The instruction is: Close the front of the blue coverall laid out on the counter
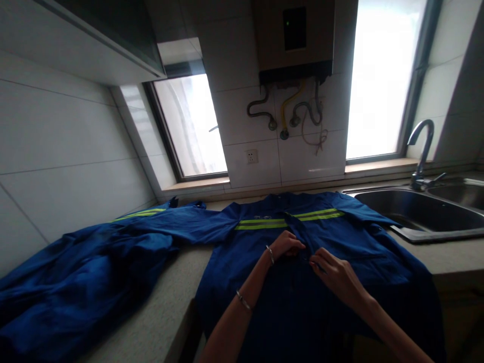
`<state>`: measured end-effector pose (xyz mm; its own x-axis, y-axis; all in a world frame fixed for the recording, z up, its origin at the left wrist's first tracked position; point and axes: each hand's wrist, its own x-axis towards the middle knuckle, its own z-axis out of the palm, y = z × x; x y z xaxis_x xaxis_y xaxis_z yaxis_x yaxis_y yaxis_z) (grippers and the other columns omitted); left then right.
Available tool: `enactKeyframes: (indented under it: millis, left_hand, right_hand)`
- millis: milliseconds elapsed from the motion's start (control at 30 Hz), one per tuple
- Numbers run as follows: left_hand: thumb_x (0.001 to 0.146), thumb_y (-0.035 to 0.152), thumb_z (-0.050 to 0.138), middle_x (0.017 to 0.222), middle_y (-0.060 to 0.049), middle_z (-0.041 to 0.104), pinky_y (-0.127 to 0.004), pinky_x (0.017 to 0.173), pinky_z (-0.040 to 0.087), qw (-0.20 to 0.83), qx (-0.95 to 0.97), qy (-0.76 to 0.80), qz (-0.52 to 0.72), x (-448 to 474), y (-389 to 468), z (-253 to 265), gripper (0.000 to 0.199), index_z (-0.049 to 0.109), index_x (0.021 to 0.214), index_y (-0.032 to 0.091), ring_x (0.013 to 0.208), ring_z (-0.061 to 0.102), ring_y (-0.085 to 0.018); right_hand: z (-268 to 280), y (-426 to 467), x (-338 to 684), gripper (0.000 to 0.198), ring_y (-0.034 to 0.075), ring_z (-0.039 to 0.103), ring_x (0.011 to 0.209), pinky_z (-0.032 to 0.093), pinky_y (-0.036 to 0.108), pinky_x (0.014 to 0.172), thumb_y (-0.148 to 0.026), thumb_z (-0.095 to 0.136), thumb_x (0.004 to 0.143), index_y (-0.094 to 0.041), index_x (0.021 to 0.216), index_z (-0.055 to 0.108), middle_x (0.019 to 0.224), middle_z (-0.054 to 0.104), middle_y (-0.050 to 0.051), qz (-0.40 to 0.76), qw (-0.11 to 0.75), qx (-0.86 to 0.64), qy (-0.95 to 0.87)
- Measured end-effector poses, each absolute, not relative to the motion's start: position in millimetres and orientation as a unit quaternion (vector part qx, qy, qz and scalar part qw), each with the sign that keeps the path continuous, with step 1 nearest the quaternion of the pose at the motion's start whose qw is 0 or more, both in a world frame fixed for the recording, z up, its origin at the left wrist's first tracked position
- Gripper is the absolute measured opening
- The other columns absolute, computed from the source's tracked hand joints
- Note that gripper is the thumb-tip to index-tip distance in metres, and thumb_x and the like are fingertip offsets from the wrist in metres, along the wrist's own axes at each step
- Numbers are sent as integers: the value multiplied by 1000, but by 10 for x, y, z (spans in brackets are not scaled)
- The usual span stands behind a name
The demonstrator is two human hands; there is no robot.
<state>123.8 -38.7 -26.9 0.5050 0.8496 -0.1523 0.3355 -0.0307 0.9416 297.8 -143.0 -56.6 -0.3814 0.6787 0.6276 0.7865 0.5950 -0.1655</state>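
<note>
**Two hands at the front of a blue work jacket**

The blue work jacket [280, 282] lies spread on the countertop [166, 297], front up, its lower part hanging over the near edge. Yellow-green reflective bands [260, 224] cross its chest. At the front opening, the left hand [288, 245] pinches the cloth with bent fingers; two bracelets [244, 301] circle that forearm. Just beside it, the right hand [333, 269] grips the opening's other side between thumb and fingers. Whatever small fastening sits between them is too dark for me to make out.

One sleeve stretches toward a second blue garment [86, 272], heaped against the tiled wall on the left; the other reaches the edge of the sink [416, 212], beneath a curved faucet [425, 146]. Between two bright windows, a water heater [297, 38] hangs above hoses and a wall socket [251, 156].
</note>
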Motion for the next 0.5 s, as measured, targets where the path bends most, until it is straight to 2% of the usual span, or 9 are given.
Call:
enactKeyframes:
  millis: [300, 500]
  left_hand:
    - [58, 34, 68, 42, 4, 49, -20, 40, 26, 556, 660, 436, 257, 1230, -394, -267, 30, 46, 50, 15, 37, 42, -7]
    - [58, 30, 68, 40, 4, 48, -20, 36, 23, 561, 664, 422, 256, 1234, -366, -280, 32, 41, 47, 17, 33, 38, -6]
  right_hand:
    - [-550, -1294, 2947, 22, 10, 57, 75, 41, 19, 58, -15, 38, 91, -19, 93, 59, 88, 57, 3, -144, 307, -409, -847]
    - [-542, -1264, 2943, 21, 11, 57, 75, 41, 20, 57, -13, 39, 90, -18, 95, 59, 87, 55, 3, -132, 299, -400, -856]
